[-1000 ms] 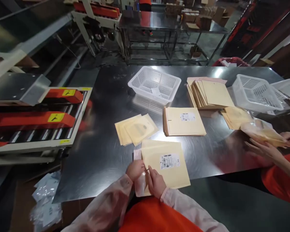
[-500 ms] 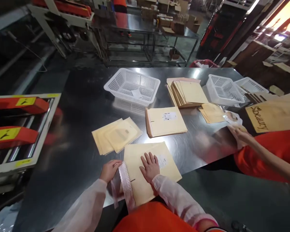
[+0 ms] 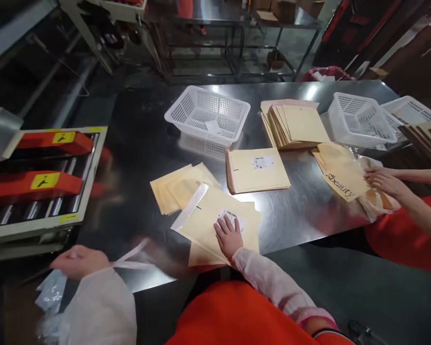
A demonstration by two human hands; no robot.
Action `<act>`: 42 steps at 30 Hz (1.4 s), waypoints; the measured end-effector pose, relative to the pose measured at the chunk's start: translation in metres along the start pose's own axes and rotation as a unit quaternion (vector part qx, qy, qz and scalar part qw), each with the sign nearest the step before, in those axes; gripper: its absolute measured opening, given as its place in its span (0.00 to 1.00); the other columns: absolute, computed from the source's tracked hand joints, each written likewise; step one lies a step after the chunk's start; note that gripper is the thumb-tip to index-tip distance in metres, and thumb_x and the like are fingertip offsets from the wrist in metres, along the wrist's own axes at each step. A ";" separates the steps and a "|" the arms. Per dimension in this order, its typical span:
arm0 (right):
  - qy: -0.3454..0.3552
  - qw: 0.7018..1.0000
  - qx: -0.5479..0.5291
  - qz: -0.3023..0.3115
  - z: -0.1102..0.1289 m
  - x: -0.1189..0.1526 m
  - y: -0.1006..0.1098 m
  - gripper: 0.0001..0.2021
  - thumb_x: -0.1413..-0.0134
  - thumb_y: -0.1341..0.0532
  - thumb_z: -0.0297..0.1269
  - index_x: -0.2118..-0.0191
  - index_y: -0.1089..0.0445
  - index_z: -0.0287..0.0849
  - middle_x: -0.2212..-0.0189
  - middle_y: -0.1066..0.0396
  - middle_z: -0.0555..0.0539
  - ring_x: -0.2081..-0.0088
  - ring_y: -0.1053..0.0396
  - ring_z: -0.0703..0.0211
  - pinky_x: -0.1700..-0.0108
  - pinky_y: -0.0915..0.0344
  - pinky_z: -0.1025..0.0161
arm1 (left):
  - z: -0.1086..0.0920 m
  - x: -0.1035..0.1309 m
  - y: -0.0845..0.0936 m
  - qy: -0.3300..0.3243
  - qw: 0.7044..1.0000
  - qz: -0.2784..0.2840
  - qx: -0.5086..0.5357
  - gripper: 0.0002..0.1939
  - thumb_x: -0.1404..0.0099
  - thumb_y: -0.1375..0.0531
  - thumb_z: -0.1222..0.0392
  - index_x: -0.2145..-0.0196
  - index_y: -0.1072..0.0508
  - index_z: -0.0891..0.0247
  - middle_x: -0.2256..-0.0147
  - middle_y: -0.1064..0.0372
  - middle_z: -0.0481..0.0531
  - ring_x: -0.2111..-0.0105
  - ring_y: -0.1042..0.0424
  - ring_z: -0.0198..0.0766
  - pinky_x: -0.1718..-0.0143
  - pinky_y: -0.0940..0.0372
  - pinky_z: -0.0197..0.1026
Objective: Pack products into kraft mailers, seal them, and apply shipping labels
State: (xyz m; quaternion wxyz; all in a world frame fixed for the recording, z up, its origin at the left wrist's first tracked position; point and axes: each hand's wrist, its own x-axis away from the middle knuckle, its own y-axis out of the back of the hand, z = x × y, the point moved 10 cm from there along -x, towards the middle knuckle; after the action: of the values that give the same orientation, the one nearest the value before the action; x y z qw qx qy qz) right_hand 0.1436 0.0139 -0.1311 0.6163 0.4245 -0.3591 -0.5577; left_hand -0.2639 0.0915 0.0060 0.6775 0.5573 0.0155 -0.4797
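Note:
My left hand (image 3: 79,262), blurred by motion, is off the table's near left edge, fingers closed. A thin pale strip (image 3: 134,254) trails behind it over the table. My right hand (image 3: 230,235) lies with fingers spread on a tan padded envelope (image 3: 204,215), beside its white printed label. A bubble-lined flap (image 3: 194,203) sticks out at the envelope's left end. Under this envelope another tan one (image 3: 199,256) shows. Two or more smaller packets (image 3: 174,187) lie just behind, partly covered. A neat stack of labelled envelopes (image 3: 258,170) sits beyond my right hand.
A white basket (image 3: 208,117) and a taller envelope stack (image 3: 298,124) stand farther back. At right, another person's hands (image 3: 388,182) touch a clear bag near a "beauty" envelope (image 3: 339,182), with baskets behind. A roller conveyor (image 3: 96,177) borders the left; clear plastic (image 3: 52,292) hangs below it.
My left hand has moved left, off the table, with the strip trailing. The envelope under my right hand has turned and shifted away from me, uncovering another beneath. The view has shifted.

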 end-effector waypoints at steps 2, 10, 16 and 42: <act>0.001 1.000 -0.007 0.007 -0.003 0.008 -0.005 0.22 0.31 0.53 0.40 0.35 0.41 0.49 0.34 0.43 0.46 0.30 0.58 0.46 0.33 0.69 0.36 | -0.001 -0.003 -0.006 -0.010 0.972 0.032 0.233 0.25 0.30 0.54 0.47 0.63 0.28 0.72 0.85 0.35 0.46 0.60 0.26 0.49 0.64 0.27 0.47; 0.049 0.998 -0.016 0.017 -0.007 0.033 0.004 0.23 0.37 0.46 0.37 0.37 0.37 0.46 0.35 0.41 0.44 0.31 0.56 0.44 0.32 0.71 0.37 | -0.179 0.158 0.049 -0.355 0.709 0.408 0.452 0.23 0.43 0.37 0.50 0.51 0.26 0.63 0.58 0.22 0.56 0.55 0.25 0.46 0.52 0.33 0.43; 0.051 0.996 -0.016 0.065 0.026 0.033 -0.015 0.25 0.37 0.47 0.38 0.34 0.42 0.49 0.33 0.45 0.46 0.31 0.59 0.39 0.34 0.68 0.29 | -0.180 0.222 0.082 -0.481 0.702 0.345 0.396 0.26 0.36 0.44 0.60 0.40 0.34 0.62 0.54 0.24 0.56 0.55 0.26 0.44 0.56 0.34 0.40; 0.018 0.988 -0.115 0.104 0.023 0.037 -0.037 0.21 0.34 0.48 0.38 0.37 0.39 0.54 0.36 0.39 0.50 0.30 0.58 0.49 0.31 0.69 0.36 | -0.128 0.303 0.025 -0.649 0.658 0.284 0.253 0.20 0.30 0.54 0.54 0.66 0.23 0.61 0.64 0.26 0.64 0.69 0.25 0.48 0.72 0.39 0.44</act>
State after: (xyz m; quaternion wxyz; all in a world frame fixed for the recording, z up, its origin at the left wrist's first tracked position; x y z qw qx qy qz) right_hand 0.1134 -0.0262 -0.1576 0.7222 0.3208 -0.3239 -0.5202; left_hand -0.0179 -0.0042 -0.1920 0.4517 0.2310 -0.7095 -0.4890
